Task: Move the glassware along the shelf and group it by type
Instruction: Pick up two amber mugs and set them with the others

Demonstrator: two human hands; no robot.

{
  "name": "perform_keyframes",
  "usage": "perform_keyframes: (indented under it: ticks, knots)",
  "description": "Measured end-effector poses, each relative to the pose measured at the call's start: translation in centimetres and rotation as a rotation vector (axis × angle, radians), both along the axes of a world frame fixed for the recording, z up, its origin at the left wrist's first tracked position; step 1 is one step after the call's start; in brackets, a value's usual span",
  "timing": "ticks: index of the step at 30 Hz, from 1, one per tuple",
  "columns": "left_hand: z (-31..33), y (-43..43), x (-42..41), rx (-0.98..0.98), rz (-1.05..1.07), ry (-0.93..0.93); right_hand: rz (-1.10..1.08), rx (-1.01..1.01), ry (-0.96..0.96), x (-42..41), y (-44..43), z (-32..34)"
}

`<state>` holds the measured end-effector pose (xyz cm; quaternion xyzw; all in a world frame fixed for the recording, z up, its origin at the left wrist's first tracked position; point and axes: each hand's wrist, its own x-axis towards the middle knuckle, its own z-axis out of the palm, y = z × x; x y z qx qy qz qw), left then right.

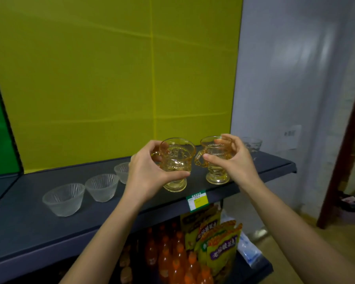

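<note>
Gripping one amber pressed-glass footed mug (175, 163) in the left hand (146, 173) and a second amber footed mug (214, 160) in the right hand (234, 158), both upright above the front edge of the dark grey shelf (49, 218), toward its right half. Left mug: fingers wrapped round bowl and stem, foot seemingly just above the front lip, contact with the shelf not clear. Right mug: clasped round the bowl, loop handle pointing left toward the other mug, foot apparently resting on or just off the shelf. Mugs side by side, near but apart, long axes vertical, each closest to its own hand. Further left along the shelf, three frosted ribbed glass bowls (64, 198) in a diagonal row, the farthest partly hidden behind the left wrist. Near the back right corner, a clear glass bowl (252, 143), blurred. All vessels apparently empty. Likely next: setting the two mugs down together, right of the frosted row, kept apart from it. Below the shelf, orange drink bottles (172, 261) and yellow snack packets (219, 242); a green price tag (198, 200) on the front lip.
</note>
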<state>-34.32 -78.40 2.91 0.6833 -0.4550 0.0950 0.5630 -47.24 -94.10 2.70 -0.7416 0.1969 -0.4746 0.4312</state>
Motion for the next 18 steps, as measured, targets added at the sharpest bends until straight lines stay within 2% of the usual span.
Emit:
perform_keyframes:
  ticks: [7,18]
  knots:
    - [-1.0,-4.3,-1.3,0.054,0.240,0.028,0.162,0.034,0.048,2.1,-5.8,-0.4]
    - [-2.6,-7.7,-1.9,0.185,0.464,0.024,0.236,0.074,0.082,5.4,-9.5,-2.9]
